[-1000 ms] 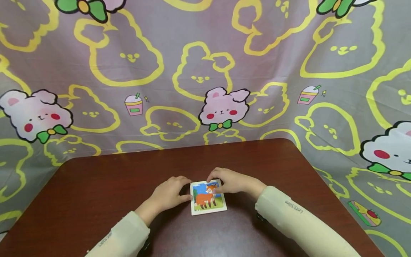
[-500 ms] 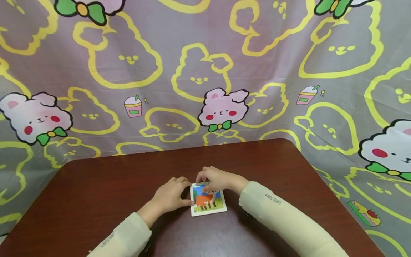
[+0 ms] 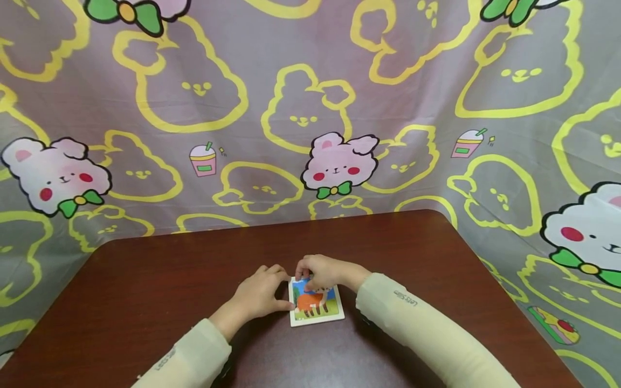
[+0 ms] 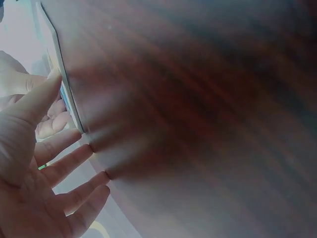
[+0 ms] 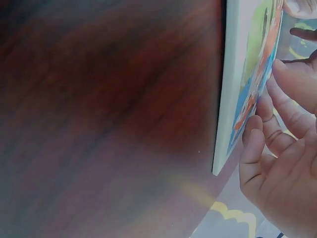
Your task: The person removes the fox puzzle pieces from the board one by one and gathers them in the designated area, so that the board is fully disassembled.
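A square, white-framed picture board (image 3: 317,316) with an orange fox on a blue and green scene lies flat on the table. My left hand (image 3: 256,293) rests at its left side: the thumb touches the left edge and the fingertips reach the upper left corner. In the left wrist view the fingers (image 4: 69,161) are spread and extended, their tips on the table. Over the upper part of the picture is my right hand (image 3: 324,271), its bent fingers and thumb (image 5: 292,82) touching it. They hide the sky and the fox's head. No separate piece shows between the fingertips.
The dark red-brown wooden table (image 3: 184,302) has rounded far corners. Behind it and along the sides hangs a grey curtain (image 3: 271,108) with yellow outlines and cartoon bears. Pale sleeves (image 3: 417,323) cover both forearms.
My right hand has moved left across the picture, from its right side to its upper left, then stayed there. The left hand and the board have hardly moved.
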A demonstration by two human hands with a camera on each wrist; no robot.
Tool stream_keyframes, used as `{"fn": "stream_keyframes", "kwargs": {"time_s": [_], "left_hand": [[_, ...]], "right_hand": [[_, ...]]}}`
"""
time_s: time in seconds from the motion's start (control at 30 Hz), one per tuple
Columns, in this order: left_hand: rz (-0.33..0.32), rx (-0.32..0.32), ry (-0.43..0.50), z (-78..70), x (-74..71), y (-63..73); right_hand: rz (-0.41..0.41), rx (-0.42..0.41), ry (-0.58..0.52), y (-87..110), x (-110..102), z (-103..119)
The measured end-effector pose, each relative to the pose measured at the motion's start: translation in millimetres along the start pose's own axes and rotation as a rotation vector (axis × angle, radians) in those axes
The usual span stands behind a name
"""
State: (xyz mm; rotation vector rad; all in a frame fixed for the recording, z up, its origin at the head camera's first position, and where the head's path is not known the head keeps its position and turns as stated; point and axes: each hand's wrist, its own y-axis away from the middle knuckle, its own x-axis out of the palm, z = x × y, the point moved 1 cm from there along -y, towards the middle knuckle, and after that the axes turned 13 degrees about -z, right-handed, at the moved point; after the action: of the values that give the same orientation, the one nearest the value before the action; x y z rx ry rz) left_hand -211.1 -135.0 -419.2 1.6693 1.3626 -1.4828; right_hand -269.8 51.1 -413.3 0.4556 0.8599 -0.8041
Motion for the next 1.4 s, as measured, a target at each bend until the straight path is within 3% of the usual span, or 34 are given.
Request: {"fn": "stream_keyframes", "kwargs": {"time_s": [0.2, 0.47, 0.93, 1.4], "left_hand": [[0.004, -0.014, -0.007, -0.2, 0.3, -1.1], [0.012, -0.006, -0.002, 0.1, 0.8, -2.1], [0.016, -0.014, 0.010, -0.8, -0.5, -0.7], [0.019, -0.010, 0.032, -2.1, -3.5, 1.3]], "right_hand": [[0.015, 0.029, -0.064, -0.2, 2.0, 0.2], [0.005, -0.002, 0.025, -1.6, 2.1, 1.3], [-0.033, -0.015, 0.012, -1.1, 5.2, 0.1], [0.011, 0.044, 0.007, -1.6, 3.9, 8.7]]}}
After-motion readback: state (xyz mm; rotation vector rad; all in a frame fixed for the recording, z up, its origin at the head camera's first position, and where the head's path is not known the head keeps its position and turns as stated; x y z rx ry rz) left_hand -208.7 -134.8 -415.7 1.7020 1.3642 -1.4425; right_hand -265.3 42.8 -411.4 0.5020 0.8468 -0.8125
